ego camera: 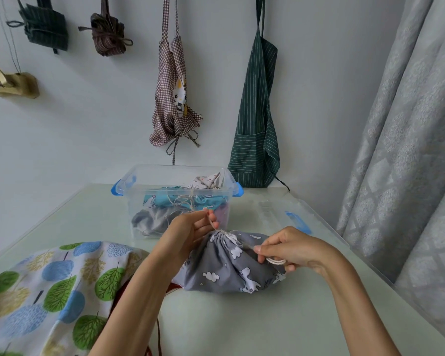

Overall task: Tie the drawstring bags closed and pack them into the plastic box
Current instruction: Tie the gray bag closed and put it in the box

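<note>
Pale table (242,325); tree-print cloth (49,286) left of grey bag (224,265); box lid (297,222) right

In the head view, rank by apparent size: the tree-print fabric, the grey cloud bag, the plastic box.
1. tree-print fabric, though it lies nearest the camera.
2 and 3. plastic box and grey cloud bag look alike; the box sits farther away, so unranked.

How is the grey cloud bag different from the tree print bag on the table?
The grey bag is cinched shut, its cord gripped by the left hand and right hand; the tree print bag lies flat and untouched. The grey bag is dark, the tree print bag pale and colourful. Both lie outside the plastic box.
</note>
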### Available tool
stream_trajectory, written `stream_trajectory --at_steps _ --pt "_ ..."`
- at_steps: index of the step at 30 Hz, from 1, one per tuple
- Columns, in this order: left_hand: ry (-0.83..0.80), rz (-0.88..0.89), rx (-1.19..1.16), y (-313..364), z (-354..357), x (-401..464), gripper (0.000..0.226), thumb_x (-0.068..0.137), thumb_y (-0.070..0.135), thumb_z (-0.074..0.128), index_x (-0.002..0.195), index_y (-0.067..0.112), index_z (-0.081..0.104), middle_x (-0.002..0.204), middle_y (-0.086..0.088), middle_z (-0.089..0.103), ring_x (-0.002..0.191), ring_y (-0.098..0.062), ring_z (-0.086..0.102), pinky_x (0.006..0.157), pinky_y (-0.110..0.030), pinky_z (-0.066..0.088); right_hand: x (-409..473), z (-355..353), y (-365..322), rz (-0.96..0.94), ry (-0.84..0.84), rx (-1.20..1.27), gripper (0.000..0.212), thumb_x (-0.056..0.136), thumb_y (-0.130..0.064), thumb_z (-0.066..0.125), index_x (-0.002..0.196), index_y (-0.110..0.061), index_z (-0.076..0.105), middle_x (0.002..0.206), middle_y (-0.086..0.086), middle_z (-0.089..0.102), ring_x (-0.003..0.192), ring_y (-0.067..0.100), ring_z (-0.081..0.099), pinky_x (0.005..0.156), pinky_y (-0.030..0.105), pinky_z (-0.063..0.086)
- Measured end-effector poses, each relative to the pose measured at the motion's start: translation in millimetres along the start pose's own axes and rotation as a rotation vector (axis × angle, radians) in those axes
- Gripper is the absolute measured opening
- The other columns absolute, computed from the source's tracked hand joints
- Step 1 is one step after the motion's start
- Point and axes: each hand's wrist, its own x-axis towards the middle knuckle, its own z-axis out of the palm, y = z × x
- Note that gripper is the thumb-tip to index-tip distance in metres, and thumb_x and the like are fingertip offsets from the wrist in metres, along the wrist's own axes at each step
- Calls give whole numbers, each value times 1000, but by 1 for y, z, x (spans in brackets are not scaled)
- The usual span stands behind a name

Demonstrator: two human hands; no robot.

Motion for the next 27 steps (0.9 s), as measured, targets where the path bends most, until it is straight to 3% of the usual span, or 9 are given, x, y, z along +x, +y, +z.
stream_trajectory --at_steps 5,9,11,15,19,21,23,25,27 --pt "-85 54 281 -8 7 0 19 92 15 58 95 3 72 61 3 58 50 -5 52 50 -11 44 -12 -13 -3 14 -43 -150 30 88 -35 62 61 -23 67 40 -13 37 49 8 33 46 17 27" --pt "-268 69 545 -14 17 -5 20 90 16 59 82 14 77 55 7 56 47 -2 42 47 -10 32 -31 -27 -7 -43 -53 -118 29 85 -41 63 64 -22 69 46 -9 37 46 5 33 50 15 30" --pt "-319 46 641 -17 22 -8 25 89 15 60 69 15 75 49 9 55 44 -1 40 44 -9 29 -40 -31 -11 -97 3 -39 31 86 -40 61 62 -21 67 43 -11 40 40 0 38 50 7 36" --pt "-453 16 756 -22 28 -10 20 92 11 56 99 2 73 53 9 58 48 0 43 47 -10 31 -41 -30 -17 -234 196 162 38 86 -39 61 54 -18 58 45 -9 45 42 1 39 47 4 35" --pt "-594 -91 787 -25 38 -15 27 93 15 49 101 4 72 65 7 60 59 -4 48 54 -16 35 -20 -11 -19 -336 371 270 38 87 -38 62 54 -19 57 49 -10 51 45 0 45 53 6 40" --pt "-633 -76 819 -26 39 -17 26 94 22 53 102 8 73 67 7 58 61 -3 48 57 -15 39 -11 -1 -21 -390 314 278 32 88 -36 61 61 -18 64 60 -8 62 56 0 56 66 12 45" --pt "-654 -62 798 -26 38 -16 27 94 25 54 103 8 73 66 8 58 61 -2 49 59 -14 42 -3 9 -18 -420 201 172 25 90 -37 57 78 -19 70 94 -10 70 88 2 63 89 24 46" --pt "-667 -93 756 -24 33 -16 31 95 23 52 106 0 70 65 11 60 61 -2 50 59 -13 45 8 15 -9 -425 235 -94 19 92 -36 54 88 -22 66 132 -12 54 122 7 48 105 31 35" --pt "-711 -129 742 -22 29 -16 33 96 20 50 109 -4 67 66 10 61 62 -3 51 59 -13 48 17 19 0 -390 370 -295 14 93 -36 53 93 -25 61 144 -9 40 134 13 31 109 34 25"
